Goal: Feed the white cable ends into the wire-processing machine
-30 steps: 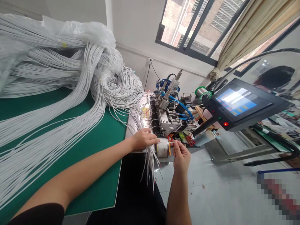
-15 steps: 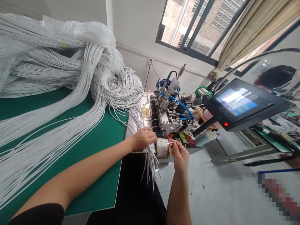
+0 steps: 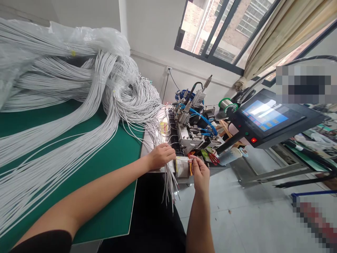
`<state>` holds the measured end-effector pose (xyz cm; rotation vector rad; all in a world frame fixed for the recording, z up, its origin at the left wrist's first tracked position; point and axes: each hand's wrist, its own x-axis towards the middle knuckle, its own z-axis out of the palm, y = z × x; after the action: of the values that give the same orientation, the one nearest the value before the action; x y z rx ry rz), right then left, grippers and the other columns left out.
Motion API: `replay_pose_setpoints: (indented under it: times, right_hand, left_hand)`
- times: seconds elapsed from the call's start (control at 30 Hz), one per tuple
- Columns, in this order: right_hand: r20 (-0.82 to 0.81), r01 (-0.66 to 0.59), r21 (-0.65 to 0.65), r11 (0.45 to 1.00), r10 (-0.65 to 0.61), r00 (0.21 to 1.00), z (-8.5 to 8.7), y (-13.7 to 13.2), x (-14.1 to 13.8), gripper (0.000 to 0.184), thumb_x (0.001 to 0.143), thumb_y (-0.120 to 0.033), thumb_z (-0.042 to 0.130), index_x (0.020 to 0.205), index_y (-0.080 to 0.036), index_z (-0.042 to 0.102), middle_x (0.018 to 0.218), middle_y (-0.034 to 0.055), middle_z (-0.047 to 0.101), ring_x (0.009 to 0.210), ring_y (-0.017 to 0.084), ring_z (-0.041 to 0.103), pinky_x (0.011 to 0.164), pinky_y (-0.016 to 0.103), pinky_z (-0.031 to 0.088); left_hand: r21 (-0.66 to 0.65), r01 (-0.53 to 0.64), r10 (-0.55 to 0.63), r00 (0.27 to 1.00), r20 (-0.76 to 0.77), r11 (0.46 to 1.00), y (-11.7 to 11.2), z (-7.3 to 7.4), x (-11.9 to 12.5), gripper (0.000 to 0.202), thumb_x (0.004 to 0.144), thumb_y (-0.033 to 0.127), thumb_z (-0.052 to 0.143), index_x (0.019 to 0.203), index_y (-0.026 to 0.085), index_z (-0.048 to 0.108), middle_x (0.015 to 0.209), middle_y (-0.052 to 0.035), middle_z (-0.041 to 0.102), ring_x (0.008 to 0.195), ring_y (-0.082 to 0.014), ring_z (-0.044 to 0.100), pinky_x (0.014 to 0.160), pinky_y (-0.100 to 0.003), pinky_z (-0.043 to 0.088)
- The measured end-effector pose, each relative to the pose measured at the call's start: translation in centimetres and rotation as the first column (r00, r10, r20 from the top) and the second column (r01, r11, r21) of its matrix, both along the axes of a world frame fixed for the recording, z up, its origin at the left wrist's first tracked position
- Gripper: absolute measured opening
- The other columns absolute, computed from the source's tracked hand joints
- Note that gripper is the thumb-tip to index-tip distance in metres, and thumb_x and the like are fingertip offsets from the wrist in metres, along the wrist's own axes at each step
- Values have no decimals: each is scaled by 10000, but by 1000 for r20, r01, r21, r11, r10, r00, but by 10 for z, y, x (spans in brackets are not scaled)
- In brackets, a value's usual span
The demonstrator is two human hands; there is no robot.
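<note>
My left hand is closed around a bunch of white cables, whose cut ends hang down below it over my lap. A single white cable stretches from that hand to my right hand, which pinches it near its end between thumb and fingers. Behind this cable is a white cylindrical container with an orange object at its right side. Just beyond both hands stands a metal machine with blue air tubes and a dark row of slots along its left side.
Large bundles of white cable, partly wrapped in clear plastic, cover much of the green table. A touchscreen panel juts out at the right. Near it are a solder wire spool and red-handled scissors.
My right hand has shifted slightly left, still pinching the single cable. The left hand has barely moved, and the hanging cable ends have swayed a little.
</note>
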<state>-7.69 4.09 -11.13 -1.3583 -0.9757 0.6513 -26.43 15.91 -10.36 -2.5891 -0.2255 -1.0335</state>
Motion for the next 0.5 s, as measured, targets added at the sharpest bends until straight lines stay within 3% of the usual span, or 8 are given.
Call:
replay_pose_setpoints:
  times: [0.37, 0.5]
  right_hand:
    - [-136, -83, 40, 996, 88, 987, 4, 3, -5, 376, 821, -498, 607, 1009, -172, 621, 669, -34, 461, 470, 61, 294, 435, 208, 241]
    - [-166, -161, 39, 986, 165, 972, 9, 3, -4, 337, 819, -471, 620, 981, -176, 636, 697, -29, 469, 468, 51, 287, 429, 210, 221]
  left_hand:
    - [23, -40, 40, 999, -29, 999, 1, 0, 1, 213, 942, 164, 402, 773, 180, 529, 747, -6, 576, 715, -140, 505, 788, -307, 366]
    - [21, -59, 61, 997, -57, 998, 0, 1, 2, 211, 915, 121, 408, 744, 177, 517, 722, -3, 562, 687, -142, 496, 786, -317, 354]
